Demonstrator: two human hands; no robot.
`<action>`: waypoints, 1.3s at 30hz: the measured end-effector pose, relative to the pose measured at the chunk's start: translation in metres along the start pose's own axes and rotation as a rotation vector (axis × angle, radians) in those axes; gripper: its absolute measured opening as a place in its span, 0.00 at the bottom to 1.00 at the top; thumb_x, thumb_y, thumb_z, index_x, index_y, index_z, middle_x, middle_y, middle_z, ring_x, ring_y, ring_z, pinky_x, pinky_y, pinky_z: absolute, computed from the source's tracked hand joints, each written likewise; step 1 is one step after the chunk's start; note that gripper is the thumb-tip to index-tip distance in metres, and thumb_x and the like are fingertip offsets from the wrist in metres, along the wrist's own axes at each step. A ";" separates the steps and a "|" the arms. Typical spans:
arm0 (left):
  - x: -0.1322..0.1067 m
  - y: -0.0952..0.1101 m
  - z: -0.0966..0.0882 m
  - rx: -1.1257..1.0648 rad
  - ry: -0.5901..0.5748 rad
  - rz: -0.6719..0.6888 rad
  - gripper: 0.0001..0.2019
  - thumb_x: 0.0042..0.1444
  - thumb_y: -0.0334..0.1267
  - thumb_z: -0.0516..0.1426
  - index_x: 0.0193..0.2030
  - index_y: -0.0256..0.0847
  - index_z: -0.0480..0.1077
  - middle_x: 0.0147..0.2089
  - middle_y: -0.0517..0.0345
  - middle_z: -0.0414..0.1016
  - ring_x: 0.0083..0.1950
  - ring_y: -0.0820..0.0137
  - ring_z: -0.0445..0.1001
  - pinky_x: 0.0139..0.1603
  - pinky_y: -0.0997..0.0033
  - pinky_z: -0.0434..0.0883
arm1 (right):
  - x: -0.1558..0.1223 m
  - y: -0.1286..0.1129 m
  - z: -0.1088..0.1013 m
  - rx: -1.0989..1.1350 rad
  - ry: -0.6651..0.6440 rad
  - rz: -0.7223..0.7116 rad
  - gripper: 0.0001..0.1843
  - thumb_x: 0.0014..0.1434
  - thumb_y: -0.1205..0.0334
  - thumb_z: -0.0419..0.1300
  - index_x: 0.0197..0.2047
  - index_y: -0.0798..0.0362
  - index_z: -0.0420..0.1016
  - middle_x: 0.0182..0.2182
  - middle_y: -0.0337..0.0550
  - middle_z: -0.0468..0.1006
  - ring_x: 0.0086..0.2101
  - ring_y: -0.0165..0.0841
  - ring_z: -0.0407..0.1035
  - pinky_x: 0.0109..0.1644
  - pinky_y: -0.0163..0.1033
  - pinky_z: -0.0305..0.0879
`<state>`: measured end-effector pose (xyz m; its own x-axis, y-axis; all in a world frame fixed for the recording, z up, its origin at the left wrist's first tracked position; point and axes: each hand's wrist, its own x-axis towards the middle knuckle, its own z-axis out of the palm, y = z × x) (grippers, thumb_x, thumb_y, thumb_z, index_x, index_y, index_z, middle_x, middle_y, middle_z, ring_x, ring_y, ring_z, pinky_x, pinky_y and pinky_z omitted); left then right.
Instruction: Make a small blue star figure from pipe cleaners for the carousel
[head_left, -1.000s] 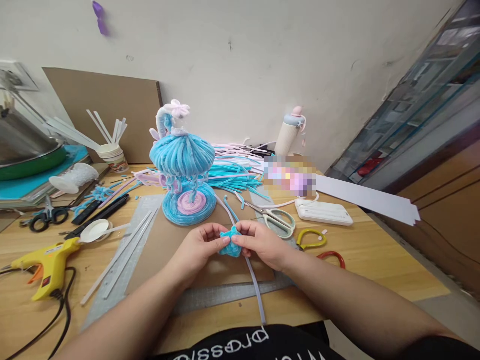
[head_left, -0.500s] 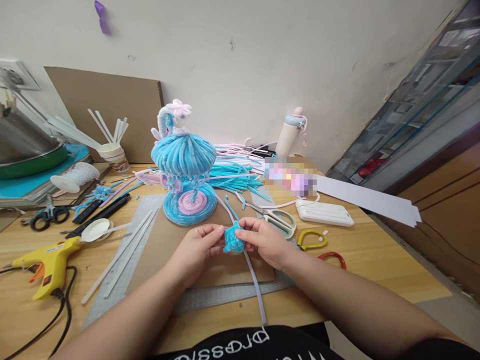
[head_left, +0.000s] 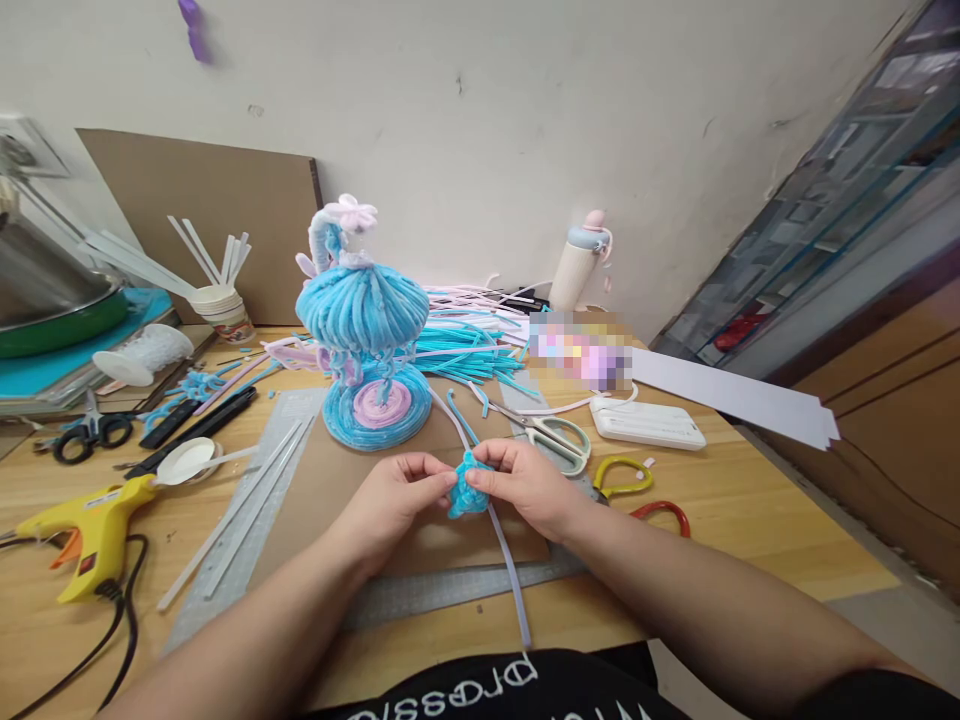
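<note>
Two hands, head view: left hand [head_left: 396, 496] and right hand [head_left: 527, 488], fingertips closed on either side of a blue fuzzy piece [head_left: 469, 488].
Blue fuzzy piece: one, between the hands, above brown cardboard [head_left: 315, 500].
Fingerwork: shaping, by appearance.
Next pinch: would call for one hand steadying, light pressure.

place: craft work corner, home or workshop cannot be told | glue gun [head_left: 101, 525], pale-handled scissors [head_left: 559, 455], cutting mat [head_left: 442, 592], blue fuzzy stems [head_left: 472, 357] spread on wooden table [head_left: 772, 530] | cardboard sheet [head_left: 202, 215] leaned against scuffed wall [head_left: 480, 190] | wall socket [head_left: 28, 150] seen at left
</note>
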<state>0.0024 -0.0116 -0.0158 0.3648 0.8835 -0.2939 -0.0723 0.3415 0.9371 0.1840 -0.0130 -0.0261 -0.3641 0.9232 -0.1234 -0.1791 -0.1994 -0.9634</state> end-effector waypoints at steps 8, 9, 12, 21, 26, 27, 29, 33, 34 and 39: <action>0.001 0.002 0.001 -0.169 0.040 0.166 0.09 0.50 0.41 0.64 0.33 0.37 0.75 0.31 0.57 0.77 0.32 0.73 0.71 0.37 0.72 0.68 | 0.000 -0.001 0.002 0.302 -0.129 0.164 0.16 0.50 0.56 0.69 0.38 0.57 0.73 0.28 0.40 0.77 0.25 0.28 0.73 0.25 0.29 0.64; 0.001 0.003 0.001 -0.164 0.044 0.177 0.09 0.50 0.41 0.65 0.33 0.38 0.75 0.31 0.57 0.77 0.32 0.73 0.72 0.38 0.72 0.68 | 0.000 -0.001 0.002 0.319 -0.131 0.172 0.15 0.51 0.57 0.68 0.36 0.58 0.74 0.27 0.40 0.77 0.24 0.27 0.72 0.23 0.28 0.63; -0.001 0.005 0.002 -0.063 0.055 0.229 0.08 0.49 0.40 0.65 0.33 0.37 0.74 0.30 0.59 0.76 0.32 0.72 0.72 0.37 0.72 0.69 | 0.000 -0.002 0.002 0.396 -0.129 0.188 0.14 0.50 0.57 0.69 0.36 0.57 0.74 0.27 0.39 0.76 0.24 0.26 0.71 0.24 0.29 0.63; -0.007 0.002 0.005 0.293 0.117 0.463 0.04 0.51 0.36 0.63 0.33 0.40 0.72 0.32 0.58 0.75 0.35 0.69 0.73 0.39 0.71 0.70 | -0.005 -0.006 0.004 0.461 -0.017 0.268 0.14 0.45 0.58 0.71 0.29 0.56 0.72 0.21 0.33 0.70 0.19 0.22 0.61 0.20 0.28 0.49; -0.010 0.001 0.005 0.455 0.158 0.564 0.03 0.52 0.34 0.61 0.34 0.42 0.73 0.33 0.56 0.76 0.36 0.68 0.73 0.41 0.70 0.70 | -0.006 -0.007 0.003 0.485 -0.070 0.265 0.14 0.46 0.59 0.70 0.28 0.56 0.71 0.19 0.32 0.66 0.17 0.19 0.54 0.21 0.28 0.42; -0.010 0.000 0.004 0.485 0.172 0.585 0.02 0.52 0.34 0.61 0.34 0.42 0.74 0.33 0.56 0.76 0.36 0.67 0.73 0.41 0.70 0.70 | -0.006 -0.007 0.003 0.472 -0.086 0.255 0.14 0.46 0.59 0.70 0.28 0.57 0.71 0.19 0.32 0.65 0.17 0.19 0.54 0.21 0.28 0.41; -0.010 0.000 0.004 0.534 0.187 0.617 0.02 0.52 0.34 0.61 0.34 0.42 0.74 0.33 0.56 0.77 0.35 0.67 0.73 0.40 0.70 0.71 | -0.006 -0.008 0.003 0.451 -0.101 0.245 0.14 0.47 0.59 0.71 0.29 0.57 0.71 0.18 0.32 0.66 0.17 0.19 0.53 0.21 0.28 0.41; -0.010 -0.001 0.004 0.550 0.188 0.620 0.03 0.51 0.33 0.61 0.33 0.42 0.75 0.32 0.55 0.78 0.34 0.67 0.74 0.38 0.70 0.71 | -0.006 -0.008 0.004 0.438 -0.079 0.251 0.16 0.45 0.59 0.72 0.30 0.57 0.71 0.18 0.31 0.66 0.17 0.19 0.53 0.20 0.28 0.40; -0.011 -0.001 0.004 0.547 0.190 0.614 0.03 0.51 0.33 0.61 0.33 0.42 0.76 0.32 0.55 0.78 0.34 0.66 0.74 0.38 0.69 0.71 | -0.006 -0.008 0.004 0.434 -0.075 0.250 0.16 0.45 0.59 0.72 0.30 0.57 0.71 0.18 0.31 0.66 0.17 0.19 0.53 0.20 0.28 0.40; -0.012 0.003 0.006 0.531 0.206 0.583 0.03 0.48 0.33 0.62 0.31 0.42 0.77 0.30 0.55 0.78 0.32 0.66 0.74 0.35 0.69 0.70 | -0.005 -0.006 0.004 0.403 -0.041 0.241 0.17 0.44 0.59 0.72 0.31 0.58 0.72 0.17 0.31 0.67 0.16 0.18 0.54 0.19 0.27 0.40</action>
<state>0.0035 -0.0228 -0.0083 0.2229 0.9311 0.2888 0.2708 -0.3438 0.8992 0.1833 -0.0178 -0.0184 -0.4734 0.8225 -0.3151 -0.4225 -0.5260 -0.7381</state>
